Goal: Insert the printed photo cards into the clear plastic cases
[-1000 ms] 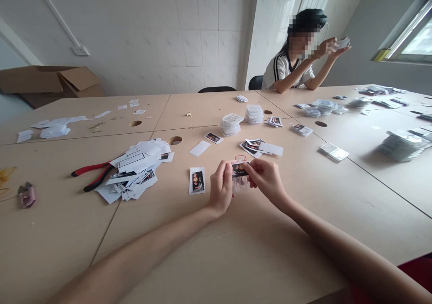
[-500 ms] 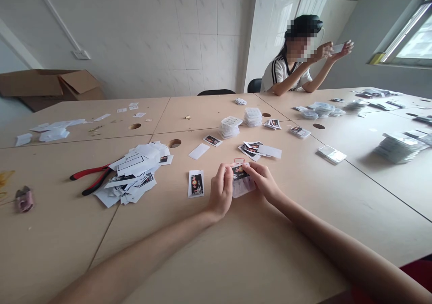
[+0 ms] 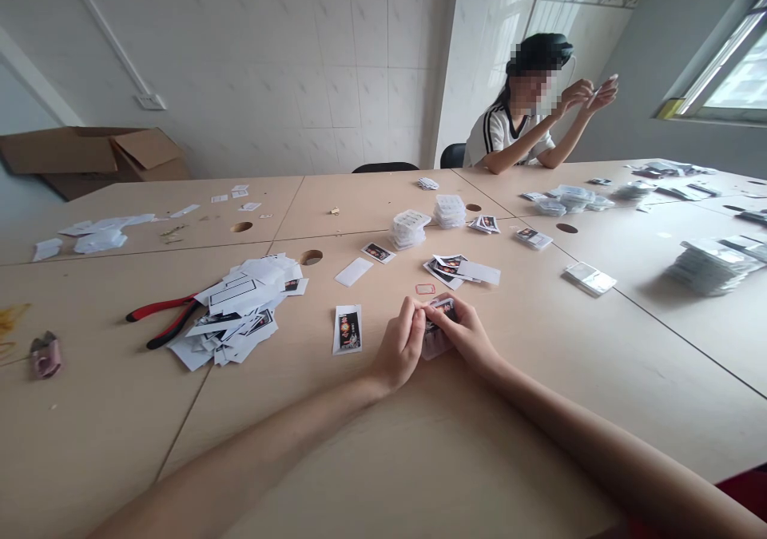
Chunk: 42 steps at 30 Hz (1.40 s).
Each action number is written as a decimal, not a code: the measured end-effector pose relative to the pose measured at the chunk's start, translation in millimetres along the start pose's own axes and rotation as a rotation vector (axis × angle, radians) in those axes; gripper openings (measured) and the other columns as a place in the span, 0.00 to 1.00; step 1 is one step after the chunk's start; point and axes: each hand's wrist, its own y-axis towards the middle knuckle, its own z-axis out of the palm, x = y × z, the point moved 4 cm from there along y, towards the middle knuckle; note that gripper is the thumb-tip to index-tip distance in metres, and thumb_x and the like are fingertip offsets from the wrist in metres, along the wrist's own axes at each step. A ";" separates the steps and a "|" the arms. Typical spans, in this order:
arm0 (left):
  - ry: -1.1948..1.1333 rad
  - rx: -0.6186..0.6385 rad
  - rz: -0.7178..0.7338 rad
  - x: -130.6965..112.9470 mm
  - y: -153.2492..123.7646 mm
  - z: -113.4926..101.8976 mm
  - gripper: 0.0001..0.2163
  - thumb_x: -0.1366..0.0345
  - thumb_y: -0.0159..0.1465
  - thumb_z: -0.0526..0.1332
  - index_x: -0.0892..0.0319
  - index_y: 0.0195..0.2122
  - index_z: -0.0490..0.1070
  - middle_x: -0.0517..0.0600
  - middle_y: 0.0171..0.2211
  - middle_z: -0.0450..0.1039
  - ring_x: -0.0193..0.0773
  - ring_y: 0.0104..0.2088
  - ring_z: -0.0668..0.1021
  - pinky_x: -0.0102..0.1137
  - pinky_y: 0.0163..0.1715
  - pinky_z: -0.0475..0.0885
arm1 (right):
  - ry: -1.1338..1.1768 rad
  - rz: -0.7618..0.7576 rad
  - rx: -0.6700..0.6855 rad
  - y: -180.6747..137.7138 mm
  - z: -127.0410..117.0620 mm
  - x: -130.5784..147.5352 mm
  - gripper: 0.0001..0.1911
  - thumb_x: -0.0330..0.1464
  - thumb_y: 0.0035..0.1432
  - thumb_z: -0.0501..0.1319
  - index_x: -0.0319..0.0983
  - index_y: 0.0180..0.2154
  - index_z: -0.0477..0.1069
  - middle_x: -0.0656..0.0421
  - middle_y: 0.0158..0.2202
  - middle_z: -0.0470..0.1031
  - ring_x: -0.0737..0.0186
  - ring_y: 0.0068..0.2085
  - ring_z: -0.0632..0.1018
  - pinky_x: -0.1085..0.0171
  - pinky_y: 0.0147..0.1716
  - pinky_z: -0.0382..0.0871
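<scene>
Left hand [image 3: 399, 347], right hand [image 3: 466, 335] drawn closer, both grips clamped on clear card packet [image 3: 435, 343].

Red-handled pliers [image 3: 168, 319] on tabletop [image 3: 89, 411]; open cardboard box [image 3: 101, 152] by wall [image 3: 240, 68]; seated co-worker [image 3: 515, 124] at far side.

Two hands [image 3: 399, 347] on one packet [image 3: 436, 342]. One co-worker [image 3: 502, 136], one pair of pliers [image 3: 171, 319], one cardboard box [image 3: 96, 154]. Four table holes [image 3: 311, 257].

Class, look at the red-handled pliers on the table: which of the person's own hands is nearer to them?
Left. The left hand is nearer, to the right of the red-handled pliers, with the paper pile between them; the right hand is farther right, beyond the left hand.
</scene>
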 end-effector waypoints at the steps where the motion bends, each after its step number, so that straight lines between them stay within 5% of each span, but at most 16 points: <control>1: -0.006 -0.002 -0.001 -0.2 -0.2 0.0 0.07 0.66 0.63 0.43 0.57 0.29 0.55 0.46 0.28 0.64 0.31 0.29 0.68 0.25 0.29 0.63 | -0.006 -0.004 0.002 -0.5 0.2 1.0 0.12 0.39 0.50 0.56 0.36 0.31 0.67 0.60 0.27 0.69 0.67 0.29 0.69 0.69 0.29 0.62; 42: -0.129 -0.107 -0.130 13.1 1.7 -2.1 0.10 0.60 0.57 0.54 0.60 0.25 0.56 0.42 0.23 0.60 0.29 0.26 0.67 0.23 0.27 0.62 | -0.192 -0.084 0.027 -1.2 -0.6 -6.8 0.19 0.43 0.57 0.44 0.38 0.23 0.59 0.62 0.21 0.60 0.68 0.24 0.62 0.69 0.24 0.57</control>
